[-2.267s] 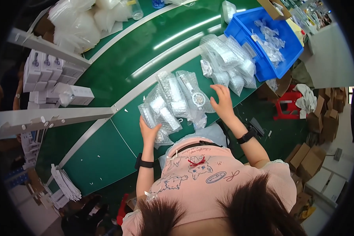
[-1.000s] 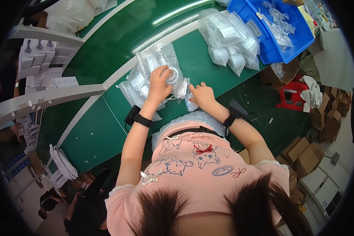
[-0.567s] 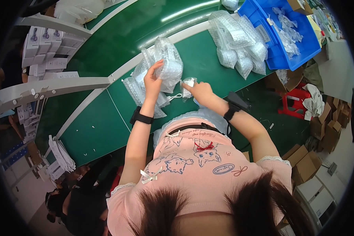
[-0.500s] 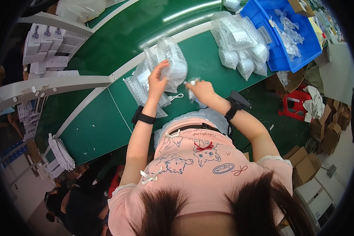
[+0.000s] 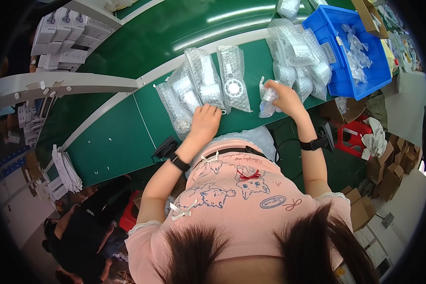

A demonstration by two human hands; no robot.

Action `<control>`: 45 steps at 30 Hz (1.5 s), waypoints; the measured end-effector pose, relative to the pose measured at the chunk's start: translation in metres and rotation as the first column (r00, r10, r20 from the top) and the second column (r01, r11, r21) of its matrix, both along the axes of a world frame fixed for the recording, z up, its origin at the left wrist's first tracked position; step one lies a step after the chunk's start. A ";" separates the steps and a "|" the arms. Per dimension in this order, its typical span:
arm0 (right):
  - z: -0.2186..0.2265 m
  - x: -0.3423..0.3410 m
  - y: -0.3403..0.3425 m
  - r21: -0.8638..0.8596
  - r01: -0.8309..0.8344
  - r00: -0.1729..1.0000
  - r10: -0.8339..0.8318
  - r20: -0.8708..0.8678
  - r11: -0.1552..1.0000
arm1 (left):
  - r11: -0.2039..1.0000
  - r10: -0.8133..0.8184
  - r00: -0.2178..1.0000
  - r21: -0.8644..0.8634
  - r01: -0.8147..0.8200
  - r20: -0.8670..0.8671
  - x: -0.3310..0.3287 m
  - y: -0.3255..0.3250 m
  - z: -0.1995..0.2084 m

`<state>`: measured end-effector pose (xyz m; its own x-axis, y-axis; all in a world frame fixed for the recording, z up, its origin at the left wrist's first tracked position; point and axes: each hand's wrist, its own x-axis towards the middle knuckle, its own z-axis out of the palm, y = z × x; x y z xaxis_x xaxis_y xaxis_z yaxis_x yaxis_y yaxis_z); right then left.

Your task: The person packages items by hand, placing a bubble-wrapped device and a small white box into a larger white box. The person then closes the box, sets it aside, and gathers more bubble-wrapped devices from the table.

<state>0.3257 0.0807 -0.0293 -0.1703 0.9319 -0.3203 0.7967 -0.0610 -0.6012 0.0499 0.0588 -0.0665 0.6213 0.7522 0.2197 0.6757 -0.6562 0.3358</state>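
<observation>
My left hand [image 5: 206, 124] is closed at the lower end of a bubble-wrap bag [image 5: 204, 75]; a white loop [image 5: 224, 112] shows beside its fingertips. What lies under the fingers is hidden. To the left, more bubble-wrap bags [image 5: 166, 102] overlap on the green table. One separate bubble-wrap bag [image 5: 243, 97] lies between my hands, and inside it is a white device with a round, fan-like head [image 5: 234, 88]. My right hand [image 5: 286, 99] grips a small clear plastic bag [image 5: 267, 108] with whitish contents, just above the table's near edge.
A pile of filled bubble-wrap bags [image 5: 298, 54] sits at the right, against a blue bin [image 5: 333, 78] holding small clear bags. A metal frame post [image 5: 94, 85] crosses the left side. White boxes [image 5: 57, 33] stand far left, flat white cartons [image 5: 66, 165] nearer. Another person [image 5: 80, 236] is lower left.
The bubble-wrap bag that was up by my left hand now lies flat at the right of the row. My left hand has come down nearer; my right hand has moved right with the small bag.
</observation>
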 end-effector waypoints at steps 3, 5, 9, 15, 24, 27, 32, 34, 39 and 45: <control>0.009 -0.010 0.002 0.048 0.037 0.998 -0.035 -0.058 0.998 | 0.996 0.069 0.956 0.077 -0.048 -0.287 0.009 -0.003 -0.046; 0.012 -0.005 -0.007 0.061 0.090 0.980 -0.078 -0.181 0.994 | 1.000 -0.014 0.971 0.013 0.017 -0.240 0.009 -0.005 -0.053; 0.035 0.012 -0.017 -0.002 0.279 0.883 -0.257 -0.392 0.960 | 0.973 -0.111 0.994 -0.205 0.106 -0.014 0.009 -0.001 0.002; 0.058 0.058 -0.039 -0.069 0.475 0.720 -0.432 -0.543 0.877 | 0.974 0.096 0.652 -0.206 0.095 0.752 0.103 0.067 0.112; 0.054 0.116 -0.031 -0.063 0.378 0.753 -0.346 -0.560 0.924 | 0.984 -0.104 0.670 -0.019 0.175 0.735 0.273 0.102 0.157; 0.051 0.123 -0.016 -0.112 0.339 0.755 -0.342 -0.560 0.934 | 0.975 0.209 0.825 -0.175 -0.136 0.526 0.210 0.094 0.117; 0.047 0.093 0.016 -0.099 0.178 0.796 -0.202 -0.571 0.979 | 0.386 0.907 0.404 -0.147 -0.911 -0.117 0.004 0.046 0.036; 0.052 0.074 0.023 -0.048 0.051 0.841 -0.068 -0.536 0.998 | 0.142 0.919 0.217 -0.235 -0.962 -0.330 -0.042 0.020 0.025; 0.061 0.051 0.032 -0.005 -0.007 0.815 0.003 -0.579 1.000 | 0.455 0.829 0.559 -0.602 -0.657 0.016 -0.055 0.008 -0.034; 0.041 0.076 0.029 -0.040 0.177 0.814 -0.169 -0.555 0.983 | 0.512 0.727 0.679 -0.579 -0.635 -0.101 0.016 0.050 -0.031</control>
